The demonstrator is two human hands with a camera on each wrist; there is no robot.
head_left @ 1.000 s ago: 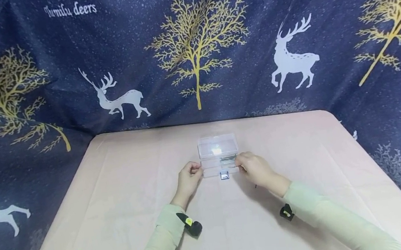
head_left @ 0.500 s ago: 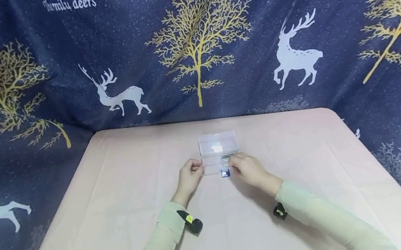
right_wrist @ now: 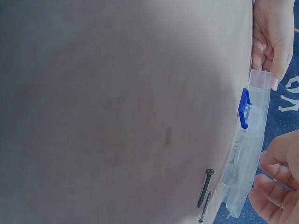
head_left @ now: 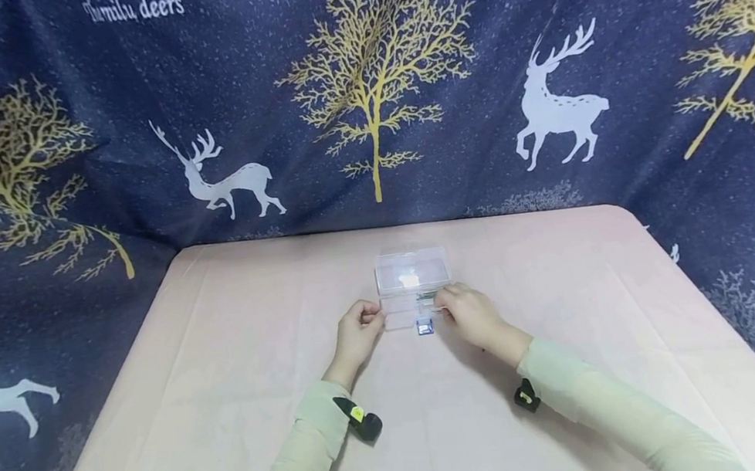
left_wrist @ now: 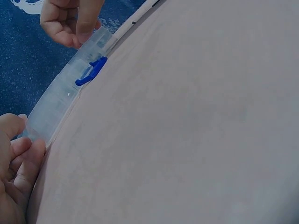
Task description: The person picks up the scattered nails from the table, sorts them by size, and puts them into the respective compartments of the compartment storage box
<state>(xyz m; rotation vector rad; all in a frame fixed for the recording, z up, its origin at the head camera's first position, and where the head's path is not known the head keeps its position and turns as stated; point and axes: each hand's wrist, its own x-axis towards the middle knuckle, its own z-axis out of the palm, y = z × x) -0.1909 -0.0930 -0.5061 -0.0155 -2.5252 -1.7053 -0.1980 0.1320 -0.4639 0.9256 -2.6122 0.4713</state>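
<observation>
A clear plastic compartment box (head_left: 397, 305) stands on the table with its lid (head_left: 412, 270) raised at the back. Its blue latch (head_left: 425, 327) hangs at the front. My left hand (head_left: 353, 339) pinches the box's left end between thumb and fingers. Over the right-hand compartments is my right hand (head_left: 474, 318), its fingers bent at the box. Whether it holds something small cannot be made out. Thin metal pieces (head_left: 426, 295) lie in a back right compartment. In the right wrist view, two dark screws (right_wrist: 205, 187) lie on the table in front of the box.
A pale pink cloth covers the table (head_left: 252, 296). Behind it hangs a dark blue curtain (head_left: 313, 157) with white deer and gold trees. Black camera mounts (head_left: 366, 426) sit on both wrists.
My right hand has moved a little left, over the box's right compartments, then slightly back right. The left hand stays at the box's left end. The head view has shifted slightly.
</observation>
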